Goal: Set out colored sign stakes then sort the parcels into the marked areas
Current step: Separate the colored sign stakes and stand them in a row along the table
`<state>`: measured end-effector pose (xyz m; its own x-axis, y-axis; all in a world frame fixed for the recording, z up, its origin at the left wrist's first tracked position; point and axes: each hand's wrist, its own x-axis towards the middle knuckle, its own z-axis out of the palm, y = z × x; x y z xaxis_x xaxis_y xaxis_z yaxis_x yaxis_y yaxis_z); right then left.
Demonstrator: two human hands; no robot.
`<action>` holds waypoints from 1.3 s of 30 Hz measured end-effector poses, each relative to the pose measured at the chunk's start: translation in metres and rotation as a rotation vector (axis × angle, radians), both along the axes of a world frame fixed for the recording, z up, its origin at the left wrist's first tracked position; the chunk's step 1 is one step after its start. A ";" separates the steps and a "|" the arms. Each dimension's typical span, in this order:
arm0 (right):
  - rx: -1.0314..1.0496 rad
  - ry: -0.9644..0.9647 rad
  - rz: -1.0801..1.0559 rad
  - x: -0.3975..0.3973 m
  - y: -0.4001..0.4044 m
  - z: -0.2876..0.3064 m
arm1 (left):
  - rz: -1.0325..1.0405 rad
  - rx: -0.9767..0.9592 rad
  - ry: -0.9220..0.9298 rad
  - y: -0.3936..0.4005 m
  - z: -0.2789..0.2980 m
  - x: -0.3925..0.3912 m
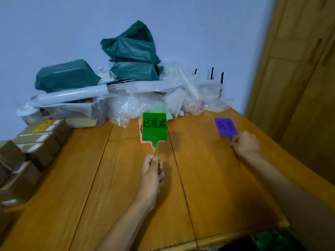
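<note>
I see the wooden table (126,187) filling most of the view, and I place everything else against it. Along its far edge lies a heap of dark green parcels (134,51) and clear plastic bags (137,104); brown boxes (34,142) line its left edge. Over the table's middle my left hand (152,175) is closed around the thin stem of a green sign (154,126), holding it upright, with a pink sign (140,132) tucked just behind it. Toward the table's far right, my right hand (245,143) pinches the stem of a purple sign (225,126), its card tilted low over the wood.
</note>
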<state>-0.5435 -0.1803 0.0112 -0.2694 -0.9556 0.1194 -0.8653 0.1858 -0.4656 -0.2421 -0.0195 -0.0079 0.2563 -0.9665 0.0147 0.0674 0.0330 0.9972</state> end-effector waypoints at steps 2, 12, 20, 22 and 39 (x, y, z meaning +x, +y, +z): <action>0.040 0.067 -0.024 -0.007 -0.005 -0.007 | -0.008 -0.002 -0.007 0.001 0.002 -0.007; 0.063 0.142 -0.037 -0.013 -0.023 -0.013 | -0.016 0.015 -0.005 0.003 0.008 -0.014; -0.162 0.071 0.038 0.034 0.022 0.026 | -0.001 0.034 0.022 0.005 0.009 -0.012; -0.264 -0.324 0.234 0.073 0.050 0.043 | 0.003 0.016 0.040 0.004 0.010 -0.014; -0.004 -1.004 0.493 0.241 0.134 0.031 | 0.032 -0.030 0.260 0.045 0.020 0.026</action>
<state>-0.3025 -0.0458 0.0421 0.1629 -0.9846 0.0641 -0.0752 -0.0772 -0.9942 -0.2164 0.0257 0.0125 0.2853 -0.9581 -0.0272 0.3198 0.0684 0.9450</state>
